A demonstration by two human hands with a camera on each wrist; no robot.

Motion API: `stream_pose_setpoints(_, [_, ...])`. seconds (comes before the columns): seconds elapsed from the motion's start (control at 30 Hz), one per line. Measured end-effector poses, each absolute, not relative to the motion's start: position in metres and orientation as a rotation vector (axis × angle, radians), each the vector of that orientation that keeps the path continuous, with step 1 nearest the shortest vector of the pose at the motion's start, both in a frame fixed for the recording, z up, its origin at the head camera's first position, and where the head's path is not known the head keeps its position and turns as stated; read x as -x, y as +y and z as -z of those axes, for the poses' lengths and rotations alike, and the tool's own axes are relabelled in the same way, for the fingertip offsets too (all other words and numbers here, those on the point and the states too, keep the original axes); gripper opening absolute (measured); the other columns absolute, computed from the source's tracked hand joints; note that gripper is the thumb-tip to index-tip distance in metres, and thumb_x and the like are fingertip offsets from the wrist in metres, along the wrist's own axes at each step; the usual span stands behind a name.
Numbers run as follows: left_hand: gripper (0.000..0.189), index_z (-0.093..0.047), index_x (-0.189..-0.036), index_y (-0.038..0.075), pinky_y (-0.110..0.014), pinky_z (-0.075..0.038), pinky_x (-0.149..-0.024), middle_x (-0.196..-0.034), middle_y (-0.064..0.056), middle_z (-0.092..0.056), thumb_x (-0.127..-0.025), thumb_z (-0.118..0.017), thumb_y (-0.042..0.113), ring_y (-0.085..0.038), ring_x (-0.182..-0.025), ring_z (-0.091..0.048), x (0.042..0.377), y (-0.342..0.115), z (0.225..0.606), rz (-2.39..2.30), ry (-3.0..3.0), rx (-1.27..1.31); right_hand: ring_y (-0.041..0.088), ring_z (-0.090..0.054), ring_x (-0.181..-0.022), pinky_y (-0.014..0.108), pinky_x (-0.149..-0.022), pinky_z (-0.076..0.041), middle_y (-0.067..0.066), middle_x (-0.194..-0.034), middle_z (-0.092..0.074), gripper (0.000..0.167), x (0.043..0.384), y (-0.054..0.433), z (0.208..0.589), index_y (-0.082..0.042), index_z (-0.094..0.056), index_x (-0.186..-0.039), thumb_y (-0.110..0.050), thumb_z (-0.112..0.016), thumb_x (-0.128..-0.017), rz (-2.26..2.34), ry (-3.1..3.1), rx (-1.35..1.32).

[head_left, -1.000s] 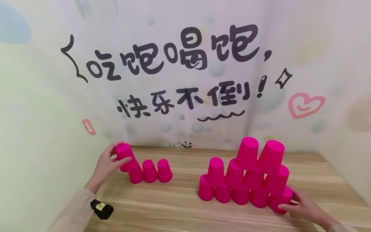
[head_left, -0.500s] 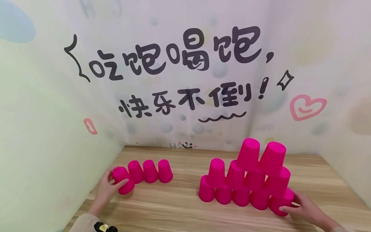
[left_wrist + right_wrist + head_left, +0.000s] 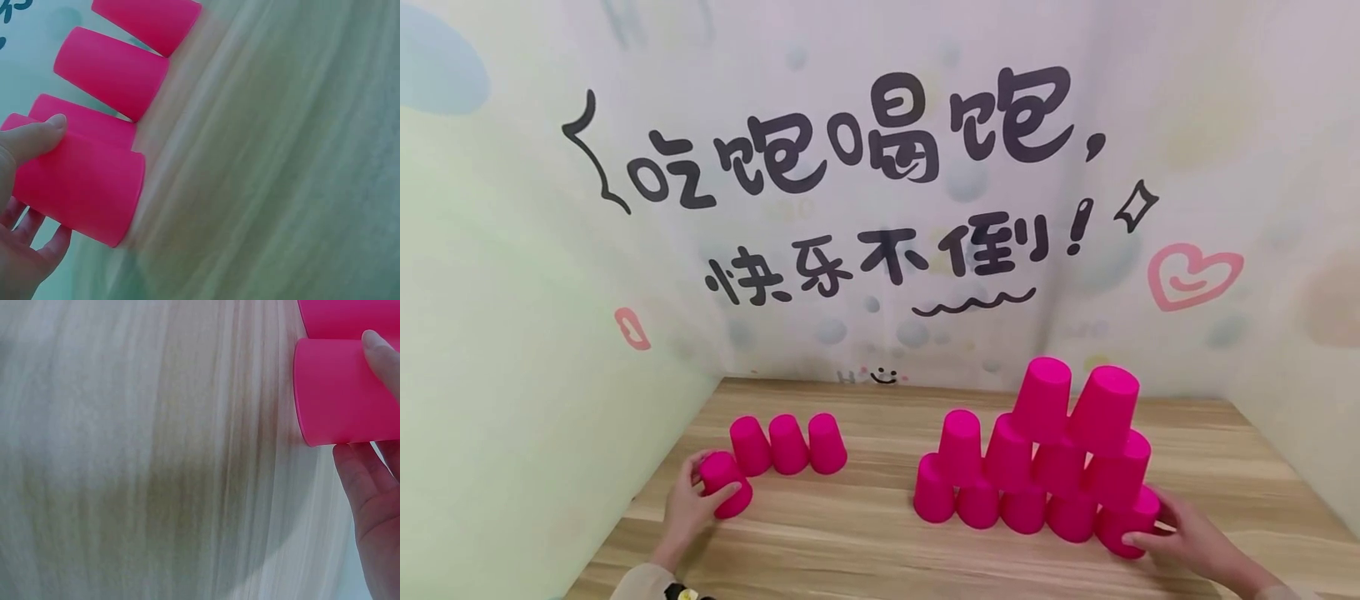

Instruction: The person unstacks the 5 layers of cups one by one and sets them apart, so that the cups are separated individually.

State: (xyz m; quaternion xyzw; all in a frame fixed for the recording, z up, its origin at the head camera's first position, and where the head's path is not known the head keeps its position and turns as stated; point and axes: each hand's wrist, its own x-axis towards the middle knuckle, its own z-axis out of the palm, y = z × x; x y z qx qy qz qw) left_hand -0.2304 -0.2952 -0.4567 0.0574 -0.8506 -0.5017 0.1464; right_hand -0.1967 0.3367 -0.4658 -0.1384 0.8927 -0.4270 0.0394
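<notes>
My left hand (image 3: 688,504) grips an upside-down pink cup (image 3: 727,486) at the left of the table, thumb on one side and fingers on the other. In the left wrist view that held cup (image 3: 81,181) has its rim right at the tabletop. Just behind it stands a row of three pink cups (image 3: 788,445), also mouth down. My right hand (image 3: 1187,533) holds the bottom right cup (image 3: 1127,523) of a stepped stack of pink cups (image 3: 1056,467). In the right wrist view the thumb and fingers lie on opposite sides of this cup (image 3: 344,390).
The stack has three tiers, with two cups (image 3: 1103,406) on top and one second-tier cup (image 3: 960,444) at its left. A wood-grain table (image 3: 865,542) meets a pale wall (image 3: 880,333) with black lettering at the back.
My left hand has brought its cup down from above the left end of the row to the table in front of it. My right hand stays on the stack's corner cup.
</notes>
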Motion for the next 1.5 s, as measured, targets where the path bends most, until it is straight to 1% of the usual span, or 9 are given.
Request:
stream_pose_setpoints(0.27, [0.066, -0.029, -0.127, -0.001, -0.048, -0.043, -0.084, -0.118, -0.025, -0.042, -0.074, -0.069, 0.003, -0.038, -0.107, -0.044, 0.234, -0.295, 0.461, 1.444, -2.454, -0.184, -0.002, -0.055, -0.085, 0.022, -0.067, -0.05, -0.016, -0.099, -0.055, 0.062, 0.197, 0.339, 0.463, 0.009, -0.035, -0.125, -0.018, -0.066, -0.079, 1.329, 2.704, 0.431])
stream_pose_setpoints(0.37, [0.067, -0.029, -0.127, -0.002, -0.047, -0.044, -0.083, -0.118, -0.026, -0.043, -0.074, -0.07, 0.005, -0.04, -0.106, -0.044, 0.234, -0.294, 0.459, 1.431, -2.465, -0.167, -0.003, -0.054, -0.085, 0.023, -0.067, -0.05, -0.021, -0.098, -0.054, 0.062, 0.196, 0.339, 0.463, 0.01, -0.035, -0.125, -0.018, -0.066, -0.079, 1.34, 2.695, 0.439])
stream_pose_setpoints(0.6, [0.066, -0.027, -0.128, -0.003, -0.05, -0.041, -0.086, -0.119, -0.028, -0.041, -0.076, -0.067, 0.003, -0.04, -0.107, -0.044, 0.236, -0.298, 0.455, 1.363, -2.529, -0.127, -0.001, -0.055, -0.084, 0.023, -0.066, -0.05, -0.006, -0.101, -0.058, 0.062, 0.195, 0.338, 0.462, 0.011, -0.035, -0.125, -0.017, -0.066, -0.079, 1.342, 2.7, 0.436])
stream_pose_setpoints(0.83, [0.068, -0.026, -0.13, -0.003, -0.052, -0.039, -0.088, -0.121, -0.029, -0.039, -0.076, -0.067, 0.003, -0.044, -0.107, -0.043, 0.236, -0.3, 0.453, 1.293, -2.586, -0.096, -0.002, -0.055, -0.084, 0.022, -0.066, -0.05, -0.018, -0.099, -0.056, 0.058, 0.196, 0.338, 0.466, 0.011, -0.037, -0.123, -0.014, -0.066, -0.078, 1.365, 2.716, 0.479])
stream_pose_setpoints(1.0, [0.077, -0.023, -0.132, -0.004, -0.054, -0.039, -0.087, -0.124, -0.029, -0.037, -0.073, -0.071, 0.007, -0.047, -0.111, -0.039, 0.235, -0.303, 0.446, 1.254, -2.587, -0.014, 0.002, -0.057, -0.084, 0.021, -0.065, -0.05, -0.018, -0.099, -0.056, 0.054, 0.195, 0.339, 0.471, 0.011, -0.04, -0.12, -0.011, -0.066, -0.078, 1.385, 2.736, 0.574])
stream_pose_setpoints(1.13, [0.077, -0.025, -0.131, -0.008, -0.058, -0.031, -0.09, -0.127, -0.03, -0.033, -0.072, -0.072, 0.008, -0.046, -0.116, -0.031, 0.234, -0.303, 0.425, 1.177, -2.526, 0.117, 0.0, -0.057, -0.085, 0.021, -0.065, -0.05, -0.022, -0.099, -0.055, 0.053, 0.194, 0.34, 0.474, 0.012, -0.039, -0.119, -0.009, -0.066, -0.078, 1.386, 2.735, 0.591])
stream_pose_setpoints(1.23, [0.075, -0.027, -0.131, -0.006, -0.06, -0.029, -0.09, -0.127, -0.029, -0.033, -0.072, -0.071, 0.007, -0.045, -0.116, -0.03, 0.234, -0.299, 0.4, 1.117, -2.483, 0.204, -0.004, -0.054, -0.085, 0.021, -0.065, -0.05, -0.022, -0.099, -0.054, 0.053, 0.195, 0.341, 0.472, 0.014, -0.039, -0.118, -0.008, -0.066, -0.078, 1.383, 2.758, 0.584])
stream_pose_setpoints(1.33, [0.074, -0.029, -0.132, -0.003, -0.059, -0.031, -0.089, -0.128, -0.026, -0.035, -0.072, -0.072, 0.008, -0.042, -0.116, -0.031, 0.235, -0.291, 0.373, 1.075, -2.468, 0.282, -0.006, -0.053, -0.085, 0.02, -0.065, -0.05, -0.022, -0.099, -0.054, 0.053, 0.197, 0.341, 0.469, 0.013, -0.04, -0.118, -0.009, -0.066, -0.078, 1.363, 2.782, 0.584])
stream_pose_setpoints(1.5, [0.072, -0.032, -0.132, 0.0, -0.056, -0.034, -0.089, -0.129, -0.021, -0.038, -0.072, -0.072, 0.009, -0.038, -0.117, -0.035, 0.237, -0.267, 0.337, 1.088, -2.459, 0.424, 0.0, -0.056, -0.085, 0.02, -0.066, -0.05, -0.019, -0.099, -0.055, 0.055, 0.197, 0.339, 0.467, 0.011, -0.041, -0.12, -0.013, -0.067, -0.078, 1.342, 2.761, 0.563])
